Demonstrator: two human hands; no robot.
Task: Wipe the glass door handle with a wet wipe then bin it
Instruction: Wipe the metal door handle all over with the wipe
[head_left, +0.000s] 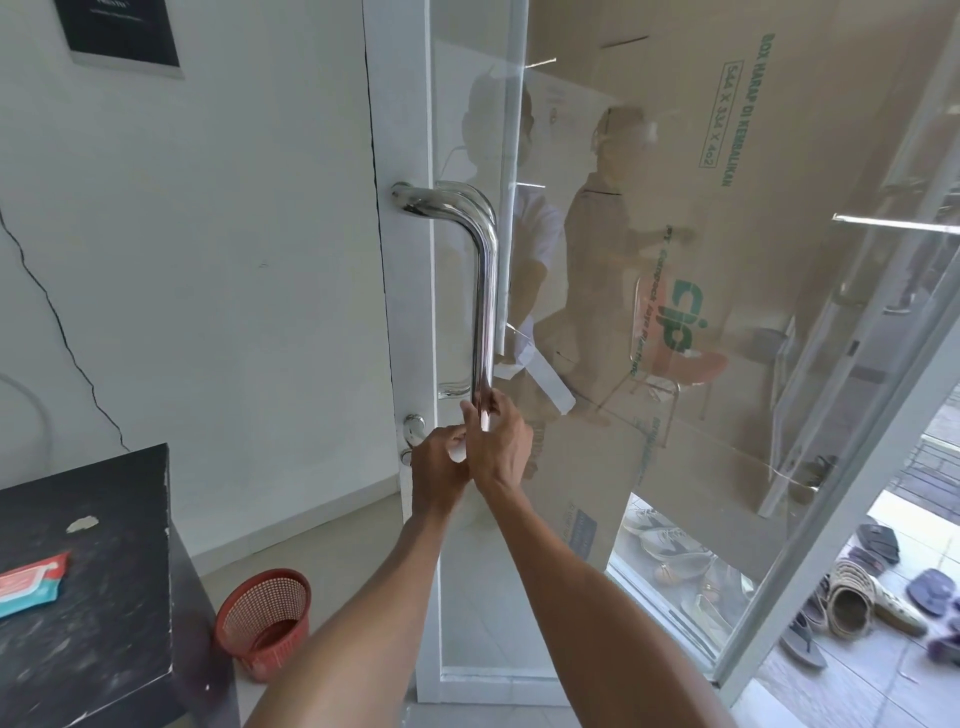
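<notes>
At the glass door (597, 312), the right hand (501, 441) wraps its grip around the lower end of the steel handle (485, 291); the left hand (441, 462), just beside it, pinches a white wet wipe (460, 452) by the handle's foot; a red basket (267, 618) stands on the floor beside the dark tabletop (88, 587), where a wipes packet (28, 579) lies.

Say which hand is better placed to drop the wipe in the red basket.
Probably the left hand: it seems to hold the white wipe and sits on the side of the basket. The right hand grips the handle.
</notes>
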